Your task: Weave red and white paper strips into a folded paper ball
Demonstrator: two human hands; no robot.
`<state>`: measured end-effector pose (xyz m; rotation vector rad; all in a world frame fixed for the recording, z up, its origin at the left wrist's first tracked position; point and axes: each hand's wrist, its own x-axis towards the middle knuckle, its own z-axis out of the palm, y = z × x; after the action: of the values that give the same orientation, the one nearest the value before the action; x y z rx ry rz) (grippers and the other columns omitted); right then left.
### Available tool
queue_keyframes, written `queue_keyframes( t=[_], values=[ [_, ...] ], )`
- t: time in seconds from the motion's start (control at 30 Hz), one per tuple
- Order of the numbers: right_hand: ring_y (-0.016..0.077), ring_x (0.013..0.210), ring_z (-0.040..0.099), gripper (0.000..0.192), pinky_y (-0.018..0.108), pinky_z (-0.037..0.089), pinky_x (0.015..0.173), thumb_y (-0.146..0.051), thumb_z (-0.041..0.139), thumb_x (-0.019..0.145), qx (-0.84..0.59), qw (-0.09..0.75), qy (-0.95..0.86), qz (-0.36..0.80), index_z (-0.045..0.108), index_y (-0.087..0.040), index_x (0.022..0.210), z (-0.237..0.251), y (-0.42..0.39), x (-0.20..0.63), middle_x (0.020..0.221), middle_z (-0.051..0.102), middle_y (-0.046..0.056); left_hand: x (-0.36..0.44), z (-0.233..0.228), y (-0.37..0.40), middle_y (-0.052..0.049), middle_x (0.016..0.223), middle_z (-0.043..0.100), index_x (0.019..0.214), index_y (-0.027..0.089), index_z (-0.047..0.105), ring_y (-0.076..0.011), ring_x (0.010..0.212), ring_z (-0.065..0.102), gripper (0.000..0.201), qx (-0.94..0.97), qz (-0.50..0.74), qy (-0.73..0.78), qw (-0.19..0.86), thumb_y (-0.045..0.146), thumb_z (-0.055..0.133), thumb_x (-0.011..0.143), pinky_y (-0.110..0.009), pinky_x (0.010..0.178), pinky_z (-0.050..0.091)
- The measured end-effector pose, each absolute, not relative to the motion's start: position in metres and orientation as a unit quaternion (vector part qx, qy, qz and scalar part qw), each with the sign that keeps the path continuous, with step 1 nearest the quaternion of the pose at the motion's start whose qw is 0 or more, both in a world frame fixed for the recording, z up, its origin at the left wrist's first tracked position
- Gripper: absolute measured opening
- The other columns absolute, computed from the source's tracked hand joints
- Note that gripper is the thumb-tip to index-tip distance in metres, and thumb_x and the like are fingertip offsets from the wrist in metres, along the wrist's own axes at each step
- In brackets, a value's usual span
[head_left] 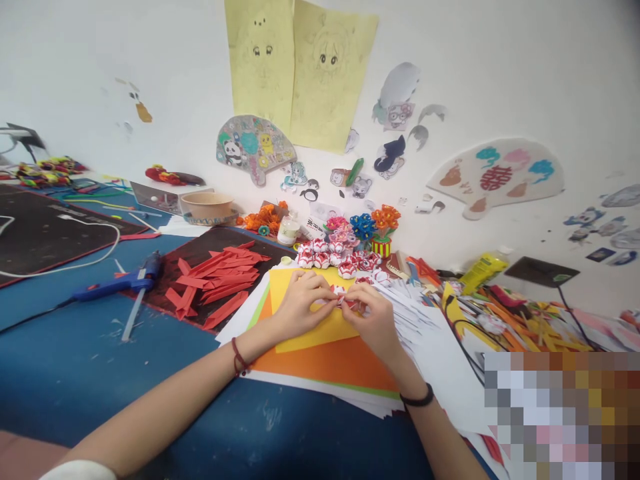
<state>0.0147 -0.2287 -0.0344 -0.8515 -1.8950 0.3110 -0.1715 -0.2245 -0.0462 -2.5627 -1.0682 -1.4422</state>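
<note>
Both hands pinch one small red-and-white paper piece (345, 300) over the yellow sheet (310, 330), mid desk: left hand (300, 303) and right hand (373, 320) closed tight on it. Squeeze too hard and the fold probably tears or squashes.
</note>
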Motion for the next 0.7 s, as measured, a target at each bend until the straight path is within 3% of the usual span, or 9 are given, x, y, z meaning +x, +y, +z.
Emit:
queue_keyframes(
  t=[0.7],
  values=[
    [0.0150, 0.072, 0.061, 0.010, 0.026, 0.051, 0.061, -0.011, 0.063, 0.082, -0.325, 0.511, -0.785, 0.129, 0.067, -0.020, 0.079, -0.0390, -0.2260, 0.0154, 0.083, 0.064, 0.003, -0.1749, -0.0484, -0.2212, 0.000, 0.084, 0.065, 0.089, 0.025, 0.072, -0.0150, 0.084, 0.055, 0.011, -0.812, -0.466, -0.350, -0.004, 0.033, 0.065, 0.092, -0.035, 0.084, 0.031]
  ],
)
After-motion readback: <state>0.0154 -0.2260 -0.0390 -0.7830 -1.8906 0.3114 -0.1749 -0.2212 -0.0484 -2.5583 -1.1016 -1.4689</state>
